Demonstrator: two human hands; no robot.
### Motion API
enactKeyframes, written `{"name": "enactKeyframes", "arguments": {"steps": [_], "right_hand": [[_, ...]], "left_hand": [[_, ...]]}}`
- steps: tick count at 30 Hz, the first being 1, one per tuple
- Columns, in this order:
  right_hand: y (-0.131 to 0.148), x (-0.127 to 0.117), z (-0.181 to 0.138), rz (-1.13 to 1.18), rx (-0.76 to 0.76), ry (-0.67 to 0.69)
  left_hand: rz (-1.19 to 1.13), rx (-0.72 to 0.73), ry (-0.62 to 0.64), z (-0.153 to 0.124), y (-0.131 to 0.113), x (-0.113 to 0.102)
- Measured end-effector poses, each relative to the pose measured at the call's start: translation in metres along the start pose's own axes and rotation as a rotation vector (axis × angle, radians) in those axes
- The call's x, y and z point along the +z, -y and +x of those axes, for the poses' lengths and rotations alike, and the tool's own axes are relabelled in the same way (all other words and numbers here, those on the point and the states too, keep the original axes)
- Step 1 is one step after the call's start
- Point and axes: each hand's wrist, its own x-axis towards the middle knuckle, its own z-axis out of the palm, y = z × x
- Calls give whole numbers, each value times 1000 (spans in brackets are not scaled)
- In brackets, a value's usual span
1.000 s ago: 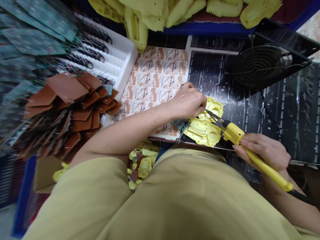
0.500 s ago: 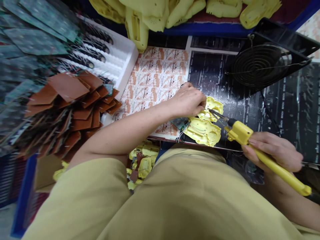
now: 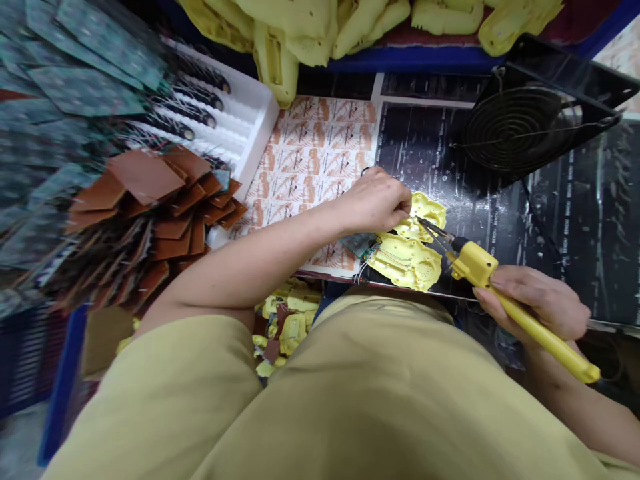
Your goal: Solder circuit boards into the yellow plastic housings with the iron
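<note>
Right hand (image 3: 545,300) in close, fingers wrapped firmly around the handle of the yellow soldering iron (image 3: 520,317), whose metal tip (image 3: 433,228) points forward and left of that grip, in at the upper yellow shell (image 3: 431,210)! Over on the left, the left hand (image 3: 383,203) leans in, fingers curled at that same shell's near side; whether they pinch anything, the view is too poor to tell. Just below the left hand's fingers lies the lower yellow shell (image 3: 407,260), open side up, thin wires across it, a green board (image 3: 357,245) at its left end. Ahead and to the right of the iron's grip, a black fan (image 3: 523,127); far left of both hands, stacked brown boards (image 3: 145,177) beside a white foam tray (image 3: 263,130).
</note>
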Motion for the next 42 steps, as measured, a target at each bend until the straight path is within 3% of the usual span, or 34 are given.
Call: {"name": "enactKeyframes", "arguments": {"steps": [9, 18, 24, 28, 32, 38, 42], "right_hand": [[3, 0, 18, -20, -111, 98], [-7, -8, 2, -40, -22, -37], [-6, -3, -20, -170, 145, -155], [1, 0, -16, -70, 253, -145], [5, 7, -7, 69, 163, -215], [0, 7, -21, -76, 339, -166], [-4, 5, -24, -129, 287, -161]], "left_hand": [[93, 69, -24, 1, 1, 1], [98, 4, 40, 2, -6, -5], [123, 44, 13, 2, -4, -3], [146, 15, 17, -3, -8, -4], [108, 16, -34, -7, -4, -2], [37, 39, -168, -3, 11, 7], [47, 3, -158, -9, 11, 0]]}}
